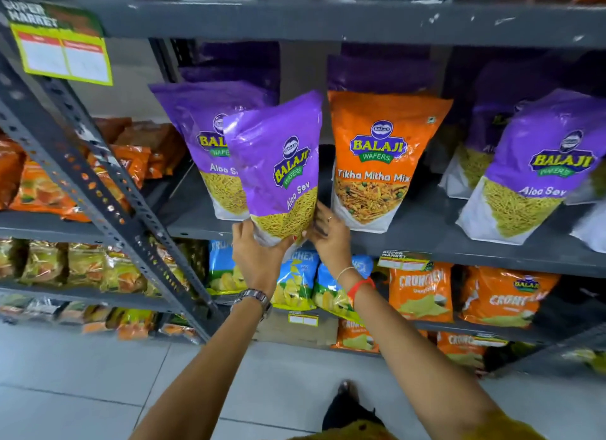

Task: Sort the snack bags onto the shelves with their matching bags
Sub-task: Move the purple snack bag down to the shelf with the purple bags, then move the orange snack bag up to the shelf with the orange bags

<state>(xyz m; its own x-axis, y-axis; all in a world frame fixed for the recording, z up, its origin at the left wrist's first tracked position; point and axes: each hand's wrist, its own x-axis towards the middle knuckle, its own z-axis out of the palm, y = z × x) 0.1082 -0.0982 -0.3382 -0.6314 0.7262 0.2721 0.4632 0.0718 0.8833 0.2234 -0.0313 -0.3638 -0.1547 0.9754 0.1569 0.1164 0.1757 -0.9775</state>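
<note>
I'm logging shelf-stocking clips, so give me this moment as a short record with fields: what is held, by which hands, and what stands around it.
held item: purple Aloo Sev bag, tilted, at the shelf's front edge
left hand: grips the bag's bottom left corner
right hand: grips the bag's bottom right edge
behind it: matching Aloo Sev bag, upright on the shelf
to its right: orange Tikha Mitha Mix bag, upright
far right: another Aloo Sev bag
shelf below: blue and orange chip bags

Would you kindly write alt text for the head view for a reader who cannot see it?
Both hands, left hand and right hand, hold a purple Aloo Sev bag by its bottom at a grey shelf, before another Aloo Sev bag and left of an orange Tikha Mitha Mix bag.
</note>
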